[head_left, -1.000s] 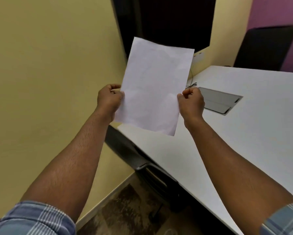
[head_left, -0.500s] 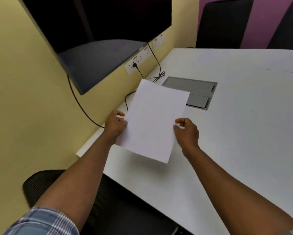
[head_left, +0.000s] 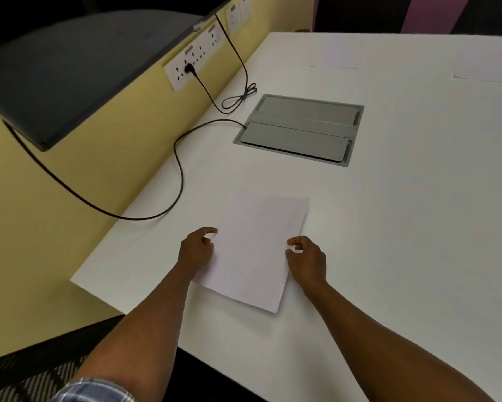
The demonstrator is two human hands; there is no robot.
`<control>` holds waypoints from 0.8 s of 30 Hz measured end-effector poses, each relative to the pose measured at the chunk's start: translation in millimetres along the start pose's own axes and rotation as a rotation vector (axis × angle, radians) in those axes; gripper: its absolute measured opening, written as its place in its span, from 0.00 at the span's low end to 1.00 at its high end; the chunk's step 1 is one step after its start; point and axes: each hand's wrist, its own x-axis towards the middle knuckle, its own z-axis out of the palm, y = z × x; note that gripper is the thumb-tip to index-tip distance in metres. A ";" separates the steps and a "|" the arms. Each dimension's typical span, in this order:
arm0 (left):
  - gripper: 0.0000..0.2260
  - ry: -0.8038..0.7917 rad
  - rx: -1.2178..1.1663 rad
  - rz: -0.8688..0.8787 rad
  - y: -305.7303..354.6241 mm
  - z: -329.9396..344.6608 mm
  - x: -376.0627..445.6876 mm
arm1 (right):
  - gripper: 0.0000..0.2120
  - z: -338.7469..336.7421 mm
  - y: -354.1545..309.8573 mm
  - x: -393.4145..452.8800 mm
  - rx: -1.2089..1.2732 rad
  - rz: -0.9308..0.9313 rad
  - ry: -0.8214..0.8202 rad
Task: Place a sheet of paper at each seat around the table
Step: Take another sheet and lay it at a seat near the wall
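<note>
White and broad, the bench (head_left: pixel 389 227) fills most of the head view, set against a yellow wall with a socket strip (head_left: pixel 196 60), a black cable (head_left: pixel 180 169) looping across the corner, and a grey flap cover (head_left: pixel 299 130) let into the top. A second ago the sheet of paper (head_left: pixel 258 250) was held up in the air in front of the wall; half a second ago it was lower, just over the corner; now it lies flat on the bench near the front edge, slightly skewed, between the cable and the hands, well short of the flap cover. That reads as this seat being served. Farther off, faint pale outlines (head_left: pixel 484 76) on the far side may be other sheets, though they are too faint to be sure. The left hand (head_left: pixel 197 250) sits at the sheet's left edge, fingers curled and spread apart, its grip released. The right hand (head_left: pixel 308 261) sits at the right edge, thumb and forefinger parted, nothing pinched between them. Both forearms reach forward and inward over the near edge, wrists low, a plaid sleeve (head_left: pixel 93 390) showing at the bottom. A dark chair (head_left: pixel 55 349) stands just below the corner.
</note>
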 end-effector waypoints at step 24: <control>0.25 -0.015 0.551 0.162 -21.6 31.9 -16.3 | 0.34 4.5 45.9 -15.6 -0.876 -0.405 -0.154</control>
